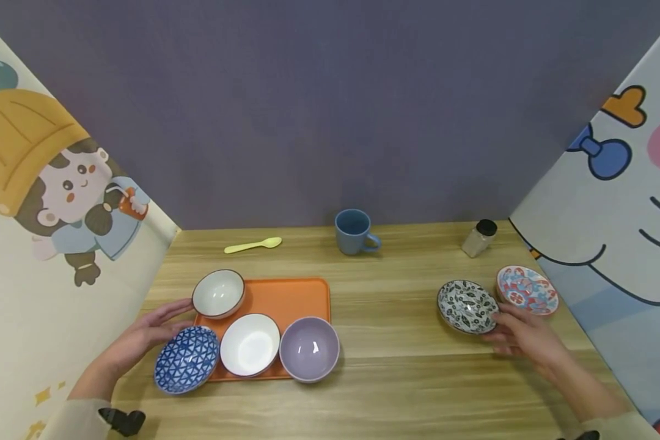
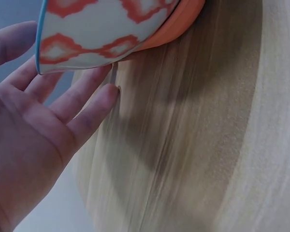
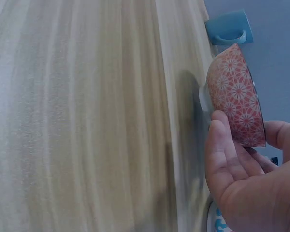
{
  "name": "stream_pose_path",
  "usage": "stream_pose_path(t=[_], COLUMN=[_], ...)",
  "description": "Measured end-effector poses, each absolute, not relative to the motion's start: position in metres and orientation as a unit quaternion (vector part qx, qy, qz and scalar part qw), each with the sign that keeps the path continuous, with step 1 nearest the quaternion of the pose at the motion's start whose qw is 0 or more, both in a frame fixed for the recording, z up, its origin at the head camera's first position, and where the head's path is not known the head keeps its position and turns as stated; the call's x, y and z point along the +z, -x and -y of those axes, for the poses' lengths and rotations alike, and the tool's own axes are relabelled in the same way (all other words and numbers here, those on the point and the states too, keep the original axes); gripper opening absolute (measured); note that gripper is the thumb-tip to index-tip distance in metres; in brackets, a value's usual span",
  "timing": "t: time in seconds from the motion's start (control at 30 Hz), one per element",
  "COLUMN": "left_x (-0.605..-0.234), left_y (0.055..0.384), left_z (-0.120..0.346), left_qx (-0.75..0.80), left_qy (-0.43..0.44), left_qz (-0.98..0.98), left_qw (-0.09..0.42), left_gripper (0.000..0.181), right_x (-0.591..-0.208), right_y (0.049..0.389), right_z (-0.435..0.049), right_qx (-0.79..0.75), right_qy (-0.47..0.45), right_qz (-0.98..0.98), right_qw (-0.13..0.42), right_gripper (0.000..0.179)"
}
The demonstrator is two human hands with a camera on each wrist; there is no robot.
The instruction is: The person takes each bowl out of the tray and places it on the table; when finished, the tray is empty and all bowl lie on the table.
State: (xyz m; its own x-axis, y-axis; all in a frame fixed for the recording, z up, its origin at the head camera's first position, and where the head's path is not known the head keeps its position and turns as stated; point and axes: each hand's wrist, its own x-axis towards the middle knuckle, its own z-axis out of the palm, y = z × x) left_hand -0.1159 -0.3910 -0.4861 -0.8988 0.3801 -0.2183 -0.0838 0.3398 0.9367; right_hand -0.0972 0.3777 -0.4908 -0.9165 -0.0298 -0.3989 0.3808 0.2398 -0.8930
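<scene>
My right hand (image 1: 525, 336) pinches the right rim of a bowl (image 1: 467, 307) with a black-and-white leaf pattern inside. The right wrist view shows that bowl's red floral outside (image 3: 234, 96), my thumb at the rim and fingers underneath, with a shadow on the table. At the left, my left hand (image 1: 143, 336) has its fingers spread beside a blue-patterned bowl (image 1: 187, 360) and a pale bowl with a dark rim (image 1: 218, 294). In the left wrist view the fingers lie close to an orange-and-white patterned bowl side (image 2: 92, 34); contact is unclear.
An orange tray (image 1: 291, 296) lies under the left-hand bowls, among them a white bowl (image 1: 250, 345) and a purple bowl (image 1: 309, 349). Behind are a yellow spoon (image 1: 253, 245), a blue mug (image 1: 353, 232) and a black-lidded jar (image 1: 480, 238). A red-and-blue patterned bowl (image 1: 527, 290) stands far right.
</scene>
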Motion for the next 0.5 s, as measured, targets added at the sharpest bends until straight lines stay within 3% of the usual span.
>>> stream_pose_path(t=[0.5], left_x=[-0.482], left_y=[0.132], left_z=[0.388], left_qx=[0.522], left_qy=[-0.048], left_qz=[-0.825], left_qw=[0.210], left_gripper=[0.063], right_x=[-0.504], right_y=[0.096], right_z=[-0.375], right_qx=[-0.642], right_qy=[-0.153], right_qz=[-0.735], right_qw=[0.155], right_gripper=[0.079])
